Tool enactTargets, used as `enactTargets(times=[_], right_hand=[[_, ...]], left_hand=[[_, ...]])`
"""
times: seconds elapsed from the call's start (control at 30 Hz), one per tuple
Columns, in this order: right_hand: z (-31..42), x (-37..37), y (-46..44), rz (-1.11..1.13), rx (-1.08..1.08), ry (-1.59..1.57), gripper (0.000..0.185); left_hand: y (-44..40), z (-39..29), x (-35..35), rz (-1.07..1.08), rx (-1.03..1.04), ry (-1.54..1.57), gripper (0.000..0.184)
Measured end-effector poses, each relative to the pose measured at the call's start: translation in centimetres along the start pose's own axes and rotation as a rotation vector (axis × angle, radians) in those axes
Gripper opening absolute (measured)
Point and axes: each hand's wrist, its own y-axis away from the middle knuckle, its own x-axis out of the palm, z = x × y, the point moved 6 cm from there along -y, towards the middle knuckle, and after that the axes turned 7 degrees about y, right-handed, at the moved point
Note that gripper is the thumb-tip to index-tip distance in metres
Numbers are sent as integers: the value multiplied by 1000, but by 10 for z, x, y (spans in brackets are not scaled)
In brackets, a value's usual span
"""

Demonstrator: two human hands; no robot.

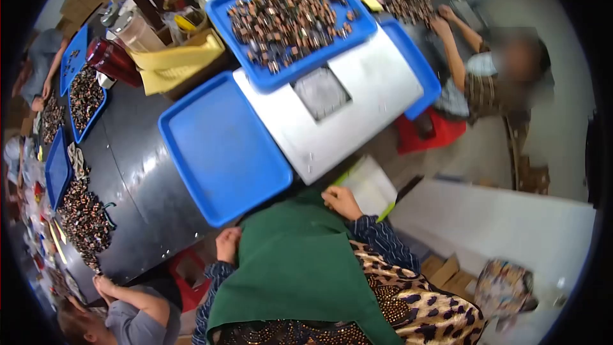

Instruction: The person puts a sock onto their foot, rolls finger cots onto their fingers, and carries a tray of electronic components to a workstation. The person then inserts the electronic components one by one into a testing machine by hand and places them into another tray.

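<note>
My left hand (228, 245) rests at the left edge of the green apron (294, 268), its fingers curled near the cloth. On the other side, my right hand (342, 202) is by the apron's upper right edge with fingers bent together; whether it grips anything is too small to tell. In front of my hands lies a bare blue tray (225, 147). Beside it is a silver metal plate (345, 108) with a dark-framed square window (321, 93). A second blue tray (255, 80), heaped with small copper and black parts (287, 22), overlaps the plate's far edge.
A dark table (140, 172) holds piles of parts (86, 220) at left. A yellow box (175, 64), a red flask (113, 62) and a jar (137, 30) stand beyond. Co-workers sit at lower left and upper right. A red stool (431, 133) stands at right.
</note>
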Motion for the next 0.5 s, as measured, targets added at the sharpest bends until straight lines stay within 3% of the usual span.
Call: enactTargets(times=[0.03, 0.07, 0.13, 0.17, 0.3, 0.37, 0.43, 0.47, 0.5], right_hand=[[-5, -19, -16, -1, -18, 57, 19], [-15, -39, -33, -63, -54, 195, 19], [-42, -86, -53, -109, -81, 514, 21], [-48, -106, -64, -93, -80, 693, 23], [-71, -152, -75, 62, 273, 849, 22], [-91, -165, -85, 71, 252, 819, 24], [-109, -176, -99, 65, 28, 677, 28], [-142, -181, -111, -1, -97, 680, 33], [-143, -187, -116, -10, -103, 689, 33]], left_hand=[[-2, -8, 23, 50, 179, -75, 15], [-5, -1, 39, 12, 133, -226, 15], [-13, 18, 79, 26, 187, -161, 15], [-20, 38, 96, 17, 112, -162, 16], [-25, 59, 158, -9, 14, -27, 18], [-29, 74, 178, -35, 17, 92, 20], [-32, 92, 196, -13, 86, 213, 21], [-21, 66, 205, -79, 111, 212, 23], [-27, 84, 214, -74, 118, 222, 23]])
